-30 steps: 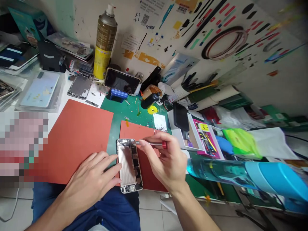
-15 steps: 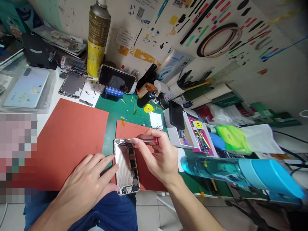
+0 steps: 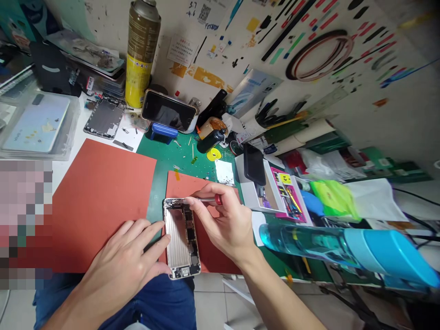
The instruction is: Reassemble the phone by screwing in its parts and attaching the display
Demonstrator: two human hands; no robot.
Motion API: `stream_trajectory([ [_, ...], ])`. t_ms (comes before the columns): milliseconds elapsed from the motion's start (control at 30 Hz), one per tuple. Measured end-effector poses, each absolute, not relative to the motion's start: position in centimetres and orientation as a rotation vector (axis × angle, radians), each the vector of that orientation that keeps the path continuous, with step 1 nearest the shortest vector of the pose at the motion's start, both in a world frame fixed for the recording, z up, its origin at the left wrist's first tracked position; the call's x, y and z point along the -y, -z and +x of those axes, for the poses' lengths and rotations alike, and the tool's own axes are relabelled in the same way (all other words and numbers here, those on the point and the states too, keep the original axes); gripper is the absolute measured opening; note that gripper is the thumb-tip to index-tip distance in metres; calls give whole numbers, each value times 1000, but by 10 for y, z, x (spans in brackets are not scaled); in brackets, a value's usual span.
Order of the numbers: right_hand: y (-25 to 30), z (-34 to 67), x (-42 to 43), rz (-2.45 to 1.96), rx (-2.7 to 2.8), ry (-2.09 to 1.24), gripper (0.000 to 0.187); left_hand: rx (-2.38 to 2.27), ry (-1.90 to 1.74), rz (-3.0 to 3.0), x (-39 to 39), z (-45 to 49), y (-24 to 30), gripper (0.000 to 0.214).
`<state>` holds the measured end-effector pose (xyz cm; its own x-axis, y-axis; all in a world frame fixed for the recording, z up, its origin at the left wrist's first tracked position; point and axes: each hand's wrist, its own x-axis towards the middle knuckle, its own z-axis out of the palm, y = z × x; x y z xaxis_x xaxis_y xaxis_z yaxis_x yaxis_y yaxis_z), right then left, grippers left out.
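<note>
An opened phone housing (image 3: pixel 180 238) lies face up at the near edge of the bench, half on a small red mat (image 3: pixel 206 229). My left hand (image 3: pixel 127 261) rests flat beside it, fingers stretched out and touching its left edge. My right hand (image 3: pixel 223 224) pinches a thin screwdriver with a red cap (image 3: pixel 206 200). The tool's tip sits at the top right corner of the housing.
A large red mat (image 3: pixel 103 201) lies to the left on a green cutting mat (image 3: pixel 175 156). Behind stand a spray can (image 3: pixel 140 50), a black phone on a blue stand (image 3: pixel 168 112) and another bare housing (image 3: pixel 105 119). A teal bottle (image 3: pixel 343 247) lies at right.
The view has shifted slightly. My right hand and the screwdriver have edged a little left along the top of the housing; my left hand has stayed put.
</note>
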<state>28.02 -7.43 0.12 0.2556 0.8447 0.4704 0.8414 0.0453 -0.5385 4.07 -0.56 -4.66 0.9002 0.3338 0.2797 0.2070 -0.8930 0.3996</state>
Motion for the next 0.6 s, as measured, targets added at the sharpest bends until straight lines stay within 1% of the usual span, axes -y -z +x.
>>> stream_trajectory([
  [300,-16,288,65,-1699,1838,-133,13,-405,-521,2686,6,41,48,43],
  [400,-15,288,60,-1721,1910,4,8,-405,-536,2683,6,40,49,41],
  [500,-13,286,56,-1726,1928,204,14,-405,-552,2699,6,41,50,42],
  [533,-14,285,55,-1718,1940,225,15,-405,-558,2705,6,41,51,42],
  [600,-15,284,52,-1691,1977,193,8,-400,-565,2711,6,41,51,40],
])
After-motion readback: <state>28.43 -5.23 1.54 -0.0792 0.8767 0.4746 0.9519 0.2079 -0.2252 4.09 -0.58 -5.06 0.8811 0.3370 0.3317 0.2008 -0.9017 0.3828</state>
